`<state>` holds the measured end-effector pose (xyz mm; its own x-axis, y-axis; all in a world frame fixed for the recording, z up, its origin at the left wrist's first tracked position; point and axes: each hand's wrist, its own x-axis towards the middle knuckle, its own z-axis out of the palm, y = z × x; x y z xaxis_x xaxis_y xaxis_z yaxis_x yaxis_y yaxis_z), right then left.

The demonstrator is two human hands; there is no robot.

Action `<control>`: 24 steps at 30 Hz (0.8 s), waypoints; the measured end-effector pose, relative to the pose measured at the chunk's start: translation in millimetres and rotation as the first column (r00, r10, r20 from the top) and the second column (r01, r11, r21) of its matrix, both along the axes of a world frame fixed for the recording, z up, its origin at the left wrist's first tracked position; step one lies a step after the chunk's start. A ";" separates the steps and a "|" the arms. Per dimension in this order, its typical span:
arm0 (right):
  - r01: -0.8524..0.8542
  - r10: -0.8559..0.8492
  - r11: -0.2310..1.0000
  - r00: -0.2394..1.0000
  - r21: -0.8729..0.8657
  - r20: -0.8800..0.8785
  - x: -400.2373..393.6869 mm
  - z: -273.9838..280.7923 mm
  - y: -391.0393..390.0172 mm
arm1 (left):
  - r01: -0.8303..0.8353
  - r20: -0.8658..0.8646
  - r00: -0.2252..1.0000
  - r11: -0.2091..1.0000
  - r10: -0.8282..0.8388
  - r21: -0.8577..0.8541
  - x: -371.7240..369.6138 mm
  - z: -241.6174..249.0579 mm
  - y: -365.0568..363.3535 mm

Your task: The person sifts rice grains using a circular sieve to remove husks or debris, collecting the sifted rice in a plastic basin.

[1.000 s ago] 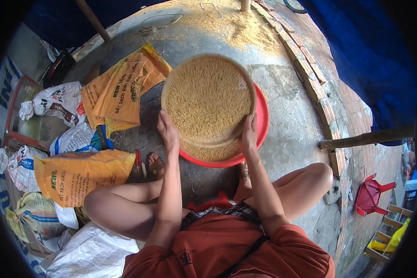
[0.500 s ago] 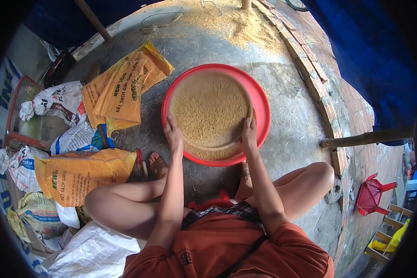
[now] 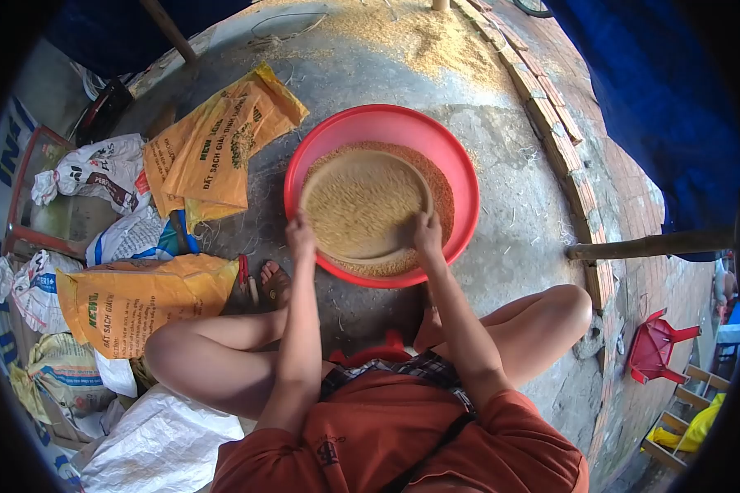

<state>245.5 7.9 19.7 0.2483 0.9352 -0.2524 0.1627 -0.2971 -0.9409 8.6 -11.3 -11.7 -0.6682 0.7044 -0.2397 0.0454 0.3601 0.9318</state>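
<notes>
Round tray is gripped at both sides by left hand and right hand, both curled (balance, probably); spills likely caught by red basin.

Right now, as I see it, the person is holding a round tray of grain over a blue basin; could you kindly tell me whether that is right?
Not quite: the head view shows that the basin is red; the person is indeed holding a round tray of grain over it.
</notes>
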 end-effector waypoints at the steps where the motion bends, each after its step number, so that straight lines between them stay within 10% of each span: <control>1: -0.025 0.027 0.998 0.999 0.062 -0.033 -7.6 16.5 -1.7 | -0.027 0.093 0.995 0.999 0.025 0.023 -9.0 1.4 3.5; 5: -0.170 0.204 0.976 0.927 0.133 -0.316 -16.7 37.6 6.3 | 0.012 0.107 0.994 0.990 -0.027 0.141 -32.6 39.9 12.3; 7: -0.119 0.087 0.984 0.971 -0.133 -0.224 -0.5 30.2 15.2 | 0.174 -0.369 0.924 0.971 -0.104 0.162 -3.2 69.2 12.3; 10: -0.071 0.072 0.997 0.997 -0.025 0.030 8.4 2.8 9.1 | 0.172 -0.488 0.872 0.956 -0.034 0.240 18.3 53.1 5.0; 17: -0.154 0.118 0.985 0.932 0.079 0.341 6.5 -2.3 6.0 | -0.019 -0.199 0.977 0.965 0.074 0.263 12.1 -2.7 -0.1; 24: -0.155 0.018 0.943 0.907 0.294 0.420 -3.2 93.1 0.6 | 0.021 -0.209 0.973 0.868 0.096 0.497 14.6 101.8 5.1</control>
<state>242.2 8.5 112.8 0.1791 0.9702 0.1632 0.5617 0.0353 -0.8266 23.2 -6.2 90.1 -0.6905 0.6637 0.2877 0.2654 -0.1376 0.9543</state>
